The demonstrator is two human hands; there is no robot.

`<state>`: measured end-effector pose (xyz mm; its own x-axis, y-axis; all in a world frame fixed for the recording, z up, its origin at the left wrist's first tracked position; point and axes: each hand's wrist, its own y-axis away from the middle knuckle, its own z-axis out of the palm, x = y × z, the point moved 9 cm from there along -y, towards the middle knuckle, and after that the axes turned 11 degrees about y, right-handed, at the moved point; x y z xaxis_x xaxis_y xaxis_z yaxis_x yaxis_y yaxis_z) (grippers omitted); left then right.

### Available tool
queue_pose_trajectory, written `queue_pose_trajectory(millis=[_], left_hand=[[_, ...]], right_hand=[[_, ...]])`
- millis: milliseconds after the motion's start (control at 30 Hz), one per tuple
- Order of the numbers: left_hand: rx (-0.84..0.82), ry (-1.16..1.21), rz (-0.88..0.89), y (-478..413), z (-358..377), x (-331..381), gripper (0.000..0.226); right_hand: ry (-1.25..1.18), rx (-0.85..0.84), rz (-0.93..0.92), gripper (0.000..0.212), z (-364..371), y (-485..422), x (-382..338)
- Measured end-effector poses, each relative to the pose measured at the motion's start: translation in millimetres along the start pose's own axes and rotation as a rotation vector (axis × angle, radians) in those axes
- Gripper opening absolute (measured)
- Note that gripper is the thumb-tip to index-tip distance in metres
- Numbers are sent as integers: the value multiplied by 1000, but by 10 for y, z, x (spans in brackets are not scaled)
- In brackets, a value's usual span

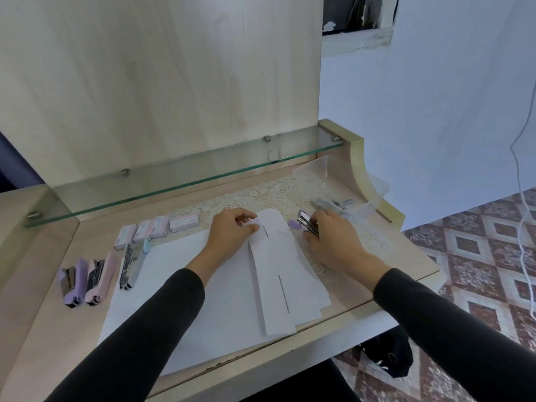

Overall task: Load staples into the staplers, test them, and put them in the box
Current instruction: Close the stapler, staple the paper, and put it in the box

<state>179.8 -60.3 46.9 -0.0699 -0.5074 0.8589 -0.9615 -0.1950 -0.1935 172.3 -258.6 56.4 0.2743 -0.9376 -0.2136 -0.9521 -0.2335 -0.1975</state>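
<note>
My right hand (333, 239) grips a purple stapler (304, 226) just right of the folded paper strips (278, 274). My left hand (232, 230) pinches the top edge of those strips. At the left lie three more staplers: a purple one (72, 282), a pink one (100, 278) and a blue one (133, 261), lying open. Several small staple boxes (156, 229) sit in a row behind them. A clear plastic box (345, 198) at the back right holds a stapler.
A large white sheet (203, 300) lies under the strips on the wooden desk (43, 329). A glass shelf (188, 172) runs above the desk's back. A lace mat (261, 195) covers the rear. The desk's right edge drops to a patterned floor.
</note>
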Motion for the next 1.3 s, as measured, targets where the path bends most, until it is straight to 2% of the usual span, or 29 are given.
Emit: queue_pose_trajectory(millis=[100,267,367,433,667,733,800,833,933,1067,1167,1300], left_hand=[[9,95,-3,10,-25,5,11],[52,176,15,0,-169,-2,10],[13,319,4,-27,-204,-31,14],[-5,370,10,-22,-199,-42,12],[-6,366,16,28,-94,-108,13],[-6,375,21,19,-106,-117,14],[-4,396,14,20,-123,-140,18],[-8,398,16,20,-122,-145,20],[-24,377,40,17,-101,-128,24],[31,379,66,12,-155,-117,31],[91,342,125,27,-215,-78,28],[118,289,160,30,-246,-46,24]], right_hand=[[-169,16,-75,21,-77,-14,-78],[-235,-45,-163,23,-82,-62,-137],[-265,-88,-153,30,-31,-129,-147],[-261,-90,-149,27,-15,-176,-153],[-510,-212,-144,23,41,-268,-223],[-468,-203,-155,19,21,-309,-261],[-429,-221,-163,38,52,-344,-308],[-413,-236,-172,39,79,-358,-333],[-378,-255,-207,15,116,-420,-403],[-368,-265,-259,20,103,-485,-563],[-363,-268,-271,30,96,-494,-664],[-306,-231,-278,32,90,-528,-718]])
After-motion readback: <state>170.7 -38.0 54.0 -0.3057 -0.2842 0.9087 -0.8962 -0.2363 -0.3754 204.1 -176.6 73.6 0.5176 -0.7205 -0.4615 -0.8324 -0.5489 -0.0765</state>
